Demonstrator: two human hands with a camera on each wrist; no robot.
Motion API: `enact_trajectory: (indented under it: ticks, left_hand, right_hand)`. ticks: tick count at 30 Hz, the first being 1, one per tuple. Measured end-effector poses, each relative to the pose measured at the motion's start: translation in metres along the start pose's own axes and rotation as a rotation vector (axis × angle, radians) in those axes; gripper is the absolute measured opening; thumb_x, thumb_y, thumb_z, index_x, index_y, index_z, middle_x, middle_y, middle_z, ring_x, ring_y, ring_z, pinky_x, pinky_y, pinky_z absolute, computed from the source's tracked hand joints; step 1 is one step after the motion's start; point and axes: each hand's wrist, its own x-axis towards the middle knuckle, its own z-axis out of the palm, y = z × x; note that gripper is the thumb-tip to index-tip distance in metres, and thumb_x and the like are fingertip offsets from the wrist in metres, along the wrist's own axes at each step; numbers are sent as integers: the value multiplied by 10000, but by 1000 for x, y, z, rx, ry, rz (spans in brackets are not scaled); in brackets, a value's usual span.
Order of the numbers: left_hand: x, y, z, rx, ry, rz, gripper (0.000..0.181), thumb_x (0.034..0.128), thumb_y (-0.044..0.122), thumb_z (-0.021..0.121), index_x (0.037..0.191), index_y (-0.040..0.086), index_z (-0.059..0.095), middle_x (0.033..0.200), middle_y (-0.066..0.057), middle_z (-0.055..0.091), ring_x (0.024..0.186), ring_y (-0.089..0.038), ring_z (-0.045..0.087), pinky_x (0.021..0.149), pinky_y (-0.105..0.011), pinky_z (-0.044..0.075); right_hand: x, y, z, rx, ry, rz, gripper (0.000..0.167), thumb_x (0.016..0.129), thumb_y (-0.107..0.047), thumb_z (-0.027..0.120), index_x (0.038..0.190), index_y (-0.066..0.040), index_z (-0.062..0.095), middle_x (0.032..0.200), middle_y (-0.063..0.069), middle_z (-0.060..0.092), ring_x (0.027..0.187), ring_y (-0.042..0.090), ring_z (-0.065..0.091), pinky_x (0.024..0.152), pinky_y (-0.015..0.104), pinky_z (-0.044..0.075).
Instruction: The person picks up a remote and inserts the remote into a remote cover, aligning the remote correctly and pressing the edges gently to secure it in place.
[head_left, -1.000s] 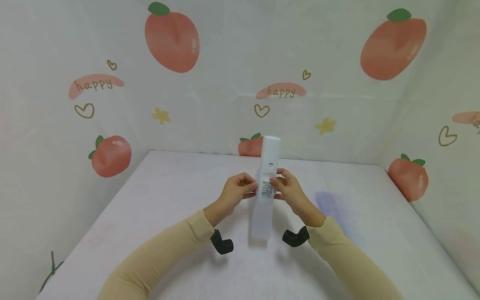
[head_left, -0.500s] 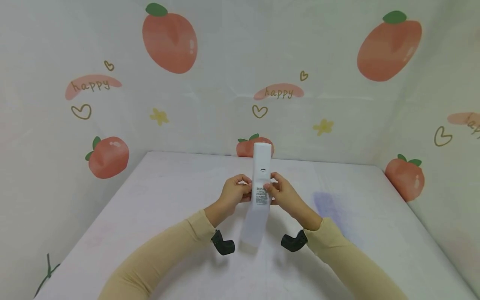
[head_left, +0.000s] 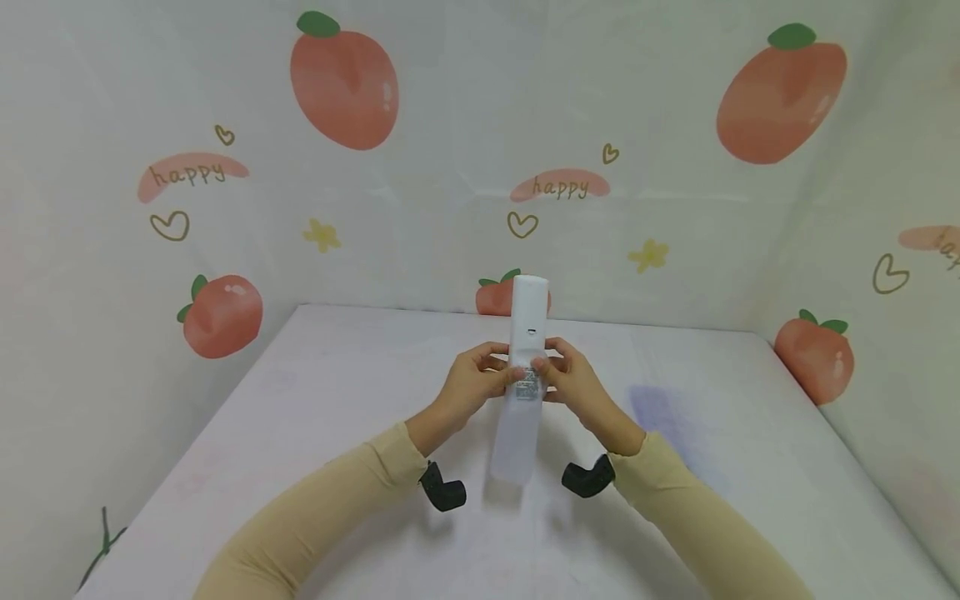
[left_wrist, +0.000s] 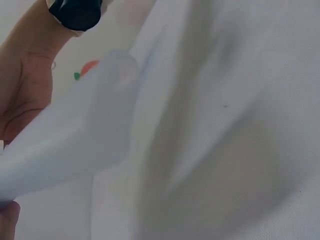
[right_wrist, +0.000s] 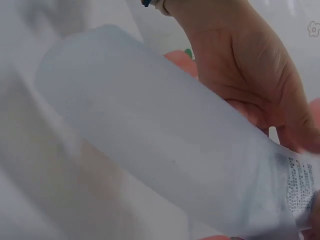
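Gripping the white device above the desk, left hand and right hand have fingers clamped on its sides; its long axis runs forward, slightly rightward, frosted end nearest.

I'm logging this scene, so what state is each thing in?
Long white plastic device: held up by both hands, tilted
Small printed black-and-white label: partly covered by thumbs
Left hand: gripping the device
Right hand: gripping the device
Flat white tabletop: marked with a purple patch
White fruit-print backdrop: hanging
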Motion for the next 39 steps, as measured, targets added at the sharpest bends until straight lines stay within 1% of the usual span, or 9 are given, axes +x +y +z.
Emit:
enact_trajectory:
  ticks: [4, 9, 11, 15, 19, 27, 30, 34, 39]
  left_hand:
    - [0, 2, 0, 33, 3, 41, 407, 848, 178, 757, 1226, 97, 627, 1011, -131, 647, 879, -183, 624, 759, -345, 586]
    - [1, 7, 0, -35, 51, 55, 414, 852, 165, 752, 1240, 105, 619, 1028, -137, 643, 860, -174, 633, 761, -347, 584]
    - [2, 9, 0, -75, 82, 56, 424, 853, 152, 751, 1249, 106, 608, 1047, -150, 641, 866, -176, 639, 781, -364, 584]
    - [3, 11, -2, -131, 119, 45, 424, 850, 115, 747, 1247, 96, 597, 1054, -177, 657, 874, -181, 655, 804, -389, 582]
    - [4, 7, -3, -130, 95, 27, 421, 854, 91, 737, 1248, 69, 590, 1029, -195, 685, 864, -177, 672, 797, -390, 583]
    - [3, 9, -2, -43, -36, 3, 431, 875, 77, 708, 1279, 50, 561, 1046, -219, 695, 890, -229, 698, 772, -401, 589]
    - [2, 14, -3, -28, -66, -9, 435, 883, 77, 699, 1291, 46, 551, 1072, -227, 688, 907, -254, 700, 774, -406, 588]
    - [-1, 18, -5, -19, -62, -21, 431, 876, 71, 706, 1280, 50, 559, 1054, -217, 692, 899, -241, 695, 777, -404, 587]
    - [-2, 17, -8, 1, -49, 10, 411, 863, 73, 722, 1249, 43, 581, 1000, -212, 694, 854, -201, 685, 778, -393, 588]
  right_hand:
    - [0, -1, 0, 31, 5, -6, 441, 994, -219, 543, 1359, -31, 383, 1253, 294, 564, 924, 222, 667, 856, 479, 555]
    - [-1, 1, 1, 194, 54, 16, 498, 1003, -213, 534, 1404, -59, 282, 1264, 237, 553, 944, 164, 640, 930, 457, 524]
    - [-3, 3, 2, 241, 73, 27, 416, 1005, -193, 530, 1336, -23, 342, 1183, 155, 578, 936, 132, 629, 944, 443, 519]
    - [-5, 9, 6, 261, 106, 9, 134, 990, -108, 542, 1043, 11, 509, 941, -1, 587, 846, 94, 634, 867, 370, 561]
    - [-6, 13, 12, 248, 161, -24, 80, 975, -57, 547, 911, -14, 523, 849, -44, 578, 781, 79, 633, 778, 308, 568]
    - [1, 9, 9, 168, 264, -30, 75, 971, -31, 537, 949, 39, 552, 840, -51, 545, 759, 38, 577, 710, 192, 520]
    - [3, 6, 8, 179, 253, -52, 56, 966, -21, 537, 944, 27, 555, 846, -49, 540, 767, 40, 572, 721, 189, 518]
    - [2, 6, 10, 247, 206, -56, 58, 973, -30, 531, 926, -50, 558, 873, -48, 545, 787, 60, 576, 732, 220, 528]
    - [-2, 10, 12, 358, 108, -52, 77, 1019, -125, 482, 1075, -176, 494, 926, -47, 566, 798, 99, 602, 728, 274, 531]
